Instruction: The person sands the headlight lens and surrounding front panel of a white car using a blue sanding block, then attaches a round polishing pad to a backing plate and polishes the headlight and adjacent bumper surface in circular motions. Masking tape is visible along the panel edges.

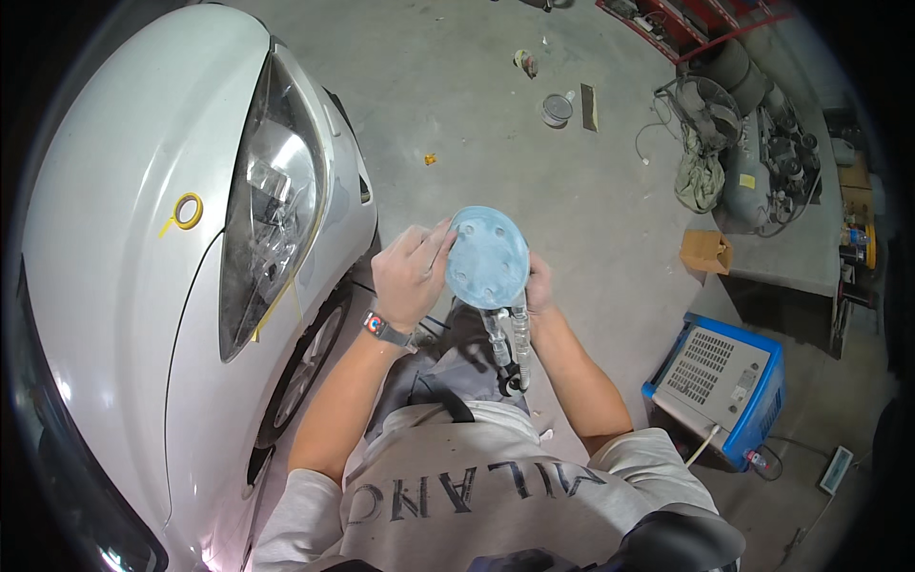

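A round blue sanding disc [487, 259] with several holes faces me, on the pad of what looks like an orbital sander. The sander's body is hidden behind the disc; two plastic-wrapped hoses [521, 343] hang below it toward my legs. My right hand [541, 282] grips the tool from behind on the right, its fingers mostly out of sight. At the disc's left edge, the fingertips of my left hand [411, 272] pinch the rim. That wrist wears a smartwatch [386, 329]. Pale dust coats the fingers.
On my left stands a white car with its hood [136, 157], headlight [268, 193] and front wheel [307, 365]. A yellow tape roll [188, 211] lies on the hood. To the right are a blue-framed machine [718, 379], a cardboard box [705, 252] and an air compressor [747, 175]. A can [556, 110] sits ahead.
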A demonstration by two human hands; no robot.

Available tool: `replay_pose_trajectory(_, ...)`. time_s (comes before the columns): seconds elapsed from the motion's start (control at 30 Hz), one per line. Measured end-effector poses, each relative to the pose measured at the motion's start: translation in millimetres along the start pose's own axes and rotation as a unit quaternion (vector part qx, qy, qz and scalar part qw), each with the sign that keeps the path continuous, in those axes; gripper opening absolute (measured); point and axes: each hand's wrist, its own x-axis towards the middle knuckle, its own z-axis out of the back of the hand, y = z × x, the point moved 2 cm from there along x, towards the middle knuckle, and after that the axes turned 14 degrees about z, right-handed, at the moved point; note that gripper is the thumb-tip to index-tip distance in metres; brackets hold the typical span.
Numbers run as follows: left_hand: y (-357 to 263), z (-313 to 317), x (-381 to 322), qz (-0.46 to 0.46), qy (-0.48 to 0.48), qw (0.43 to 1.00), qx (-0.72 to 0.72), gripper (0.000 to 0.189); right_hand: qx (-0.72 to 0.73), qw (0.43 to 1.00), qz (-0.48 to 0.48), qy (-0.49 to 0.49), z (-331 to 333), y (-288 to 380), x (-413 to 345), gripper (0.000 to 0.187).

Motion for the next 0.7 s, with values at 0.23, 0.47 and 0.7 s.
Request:
replay_pose_trajectory(0.23, -26, 52, -13, 0.045, -0.017, 0.999, -0.013, 0.019, 0.025, 0.997, -0.027, -0.071, -4, 10, 35, 0.044)
replay_pose_trajectory(0.47, -5, -16, 16, 0.479, 0.081, 0.815, -0.315, 0.031, 0.065, 0.996, -0.034, -0.045, 2, 61, 70, 0.043)
replay_pose_trajectory(0.7, -9, -85, 49, 0.477, 0.052, 0.765, -0.430, 0.031, 0.138, 0.990, -0.030, 0.031, -8, 87, 102, 0.042)
